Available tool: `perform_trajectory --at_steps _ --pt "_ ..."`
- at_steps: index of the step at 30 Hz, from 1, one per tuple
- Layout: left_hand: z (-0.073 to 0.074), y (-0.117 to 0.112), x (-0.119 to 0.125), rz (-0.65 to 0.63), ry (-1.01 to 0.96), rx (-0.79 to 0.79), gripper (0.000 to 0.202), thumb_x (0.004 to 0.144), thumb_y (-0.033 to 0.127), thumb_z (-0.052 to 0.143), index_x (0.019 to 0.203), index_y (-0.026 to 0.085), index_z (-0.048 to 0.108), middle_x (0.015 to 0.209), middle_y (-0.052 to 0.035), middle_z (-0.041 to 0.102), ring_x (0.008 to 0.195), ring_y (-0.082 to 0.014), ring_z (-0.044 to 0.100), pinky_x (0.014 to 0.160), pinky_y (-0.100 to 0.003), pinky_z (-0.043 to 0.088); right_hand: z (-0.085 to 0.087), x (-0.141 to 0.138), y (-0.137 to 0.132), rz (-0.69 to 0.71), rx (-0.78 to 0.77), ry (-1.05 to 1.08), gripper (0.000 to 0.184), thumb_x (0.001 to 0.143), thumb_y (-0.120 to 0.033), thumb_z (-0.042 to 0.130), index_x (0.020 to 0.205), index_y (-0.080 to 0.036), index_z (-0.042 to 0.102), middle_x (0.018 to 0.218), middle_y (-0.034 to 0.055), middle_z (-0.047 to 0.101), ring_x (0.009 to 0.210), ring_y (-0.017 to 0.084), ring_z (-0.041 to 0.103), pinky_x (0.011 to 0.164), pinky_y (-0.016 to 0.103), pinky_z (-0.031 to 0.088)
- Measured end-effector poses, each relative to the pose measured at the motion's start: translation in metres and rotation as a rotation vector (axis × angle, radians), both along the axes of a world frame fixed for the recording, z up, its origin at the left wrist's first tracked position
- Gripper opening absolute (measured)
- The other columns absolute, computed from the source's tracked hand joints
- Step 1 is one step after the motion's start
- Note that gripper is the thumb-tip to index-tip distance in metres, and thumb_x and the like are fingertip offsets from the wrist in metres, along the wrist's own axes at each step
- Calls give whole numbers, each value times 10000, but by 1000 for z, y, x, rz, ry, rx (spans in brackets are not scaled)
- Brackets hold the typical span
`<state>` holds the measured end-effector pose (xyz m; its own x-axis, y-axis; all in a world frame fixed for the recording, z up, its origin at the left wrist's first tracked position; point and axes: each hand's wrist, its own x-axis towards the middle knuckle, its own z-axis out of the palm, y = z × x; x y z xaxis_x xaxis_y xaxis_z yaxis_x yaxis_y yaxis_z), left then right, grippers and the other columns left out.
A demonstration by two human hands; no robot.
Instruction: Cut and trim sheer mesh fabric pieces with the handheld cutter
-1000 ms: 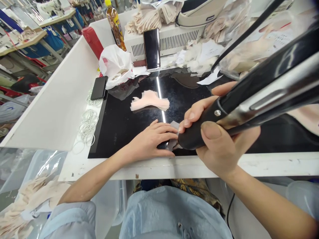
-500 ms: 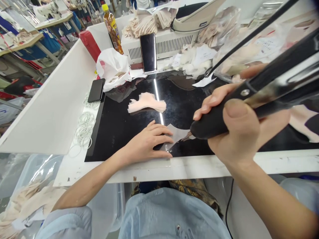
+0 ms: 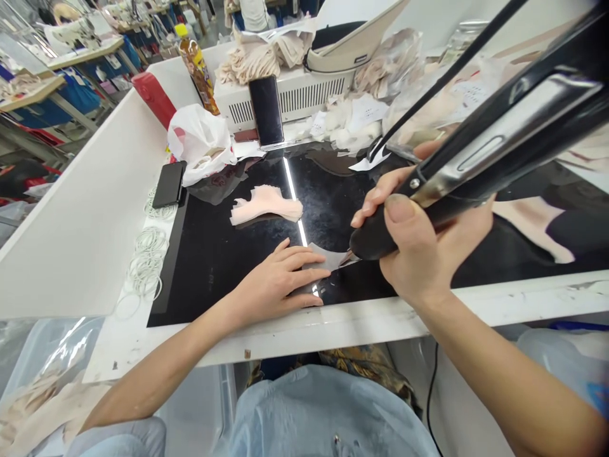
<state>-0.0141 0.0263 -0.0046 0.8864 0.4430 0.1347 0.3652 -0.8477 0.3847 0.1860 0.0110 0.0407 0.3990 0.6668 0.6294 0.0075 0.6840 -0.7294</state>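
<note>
My left hand [image 3: 280, 279] lies flat on the glossy black worktop, fingers spread over a sheer whitish fabric piece [image 3: 328, 256]. My right hand [image 3: 423, 244] is wrapped around a long black tool [image 3: 476, 162] with a silver metal strip, which slants up to the right toward the camera. At its rounded lower end, thin metal prongs [image 3: 349, 256] touch the fabric's right edge. Whether they belong to the tool I cannot tell. Beyond my left hand sits a peach fabric stack [image 3: 266, 204]. Another pale cut piece [image 3: 535, 219] lies right of my right hand.
White rubber bands [image 3: 148, 257] and a black phone [image 3: 169, 184] lie along the left edge. A white plastic bag [image 3: 202, 143], an upright phone [image 3: 266, 109] and a drink bottle [image 3: 197, 70] stand behind. A black cable [image 3: 442, 79] crosses the upper right. Fabric bundles [image 3: 252, 60] line the back.
The view has shifted, so the table things sit further left and lower. Both hands keep their places at the sheer fabric. The black tool shows more of its silver strip.
</note>
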Motion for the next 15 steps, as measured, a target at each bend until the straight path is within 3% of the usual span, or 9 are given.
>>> perform_trajectory --at_steps 8,15 --pt "1 -1 0 2 -8 5 411 988 444 583 1348 249 611 1442 -77 591 1383 -253 489 1244 -563 217 -3 1 -3 -49 -52 -61 320 845 -447 718 1095 -364 536 749 -39 587 537 153 545 523 347 517" --pt "1 -1 0 7 -11 4 402 987 430 590 1345 249 613 1435 -75 597 1386 -249 491 1243 -553 227 0 1 -4 -11 -29 87 317 789 -313 790 998 -304 552 771 -49 633 562 129 589 519 330 550"
